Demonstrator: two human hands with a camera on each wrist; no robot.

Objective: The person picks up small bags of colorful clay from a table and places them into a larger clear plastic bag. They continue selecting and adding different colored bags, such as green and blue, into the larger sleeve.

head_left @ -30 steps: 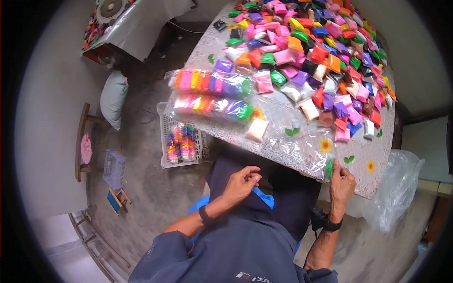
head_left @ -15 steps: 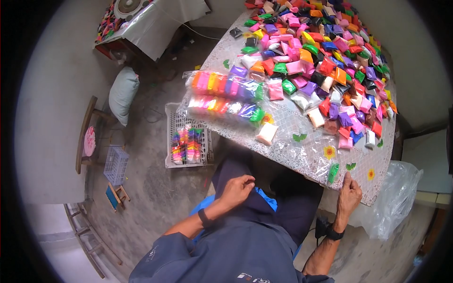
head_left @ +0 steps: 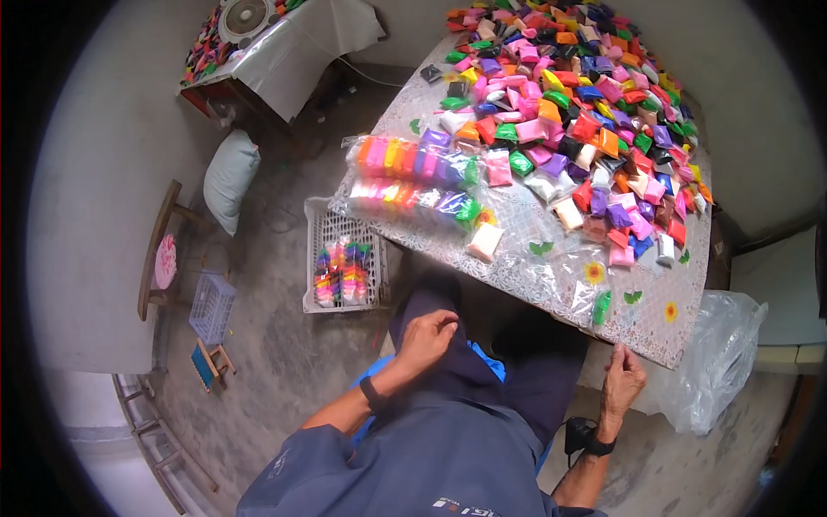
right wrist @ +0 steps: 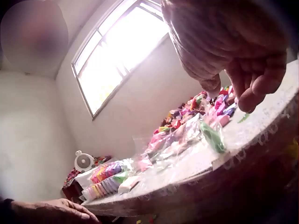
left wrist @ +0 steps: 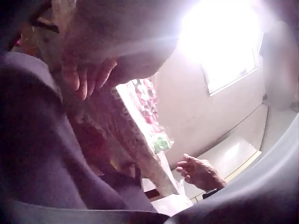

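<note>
By the table (head_left: 650, 332) beyond the right hand (head_left: 622, 383), piled packets (head_left: 603, 86) are being borne. Nothing is being gripped by it or the left hand (head_left: 425, 343), both loosely curled. Just ahead, seemingly for easy reach, a green packet (head_left: 602, 307) is being supported.

On your dark shirt (head_left: 405, 448), the large white print (head_left: 465, 508) at the near side runs partly out of view; you can make out "G" and probably "I" after it, rest unclear. Smaller line under it: too small to read. Your left sleeve (head_left: 297, 448) has a faint mark (head_left: 278, 466), unreadable. You get no other legible text, numbers or signs.
</note>
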